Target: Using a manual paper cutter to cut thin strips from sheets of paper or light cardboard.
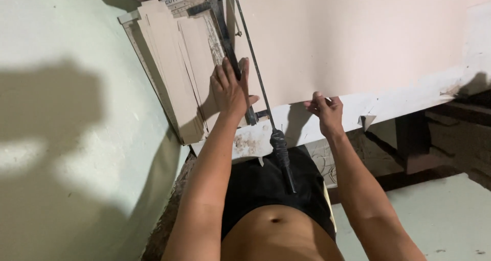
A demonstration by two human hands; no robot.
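Strips (176, 71) beside cutter arm (258, 82)

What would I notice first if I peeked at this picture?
Probably the big pale sheet of card spread across the white table, with the right hand gripping its near edge. Next, the left hand pressing flat on the paper cutter, whose long black-handled blade arm points back at the person.

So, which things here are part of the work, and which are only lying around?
In use:
left hand pressing on cutter bar
right hand gripping large cardboard sheet
cutter handle

Lying about:
stacked cardboard strips
dark bench
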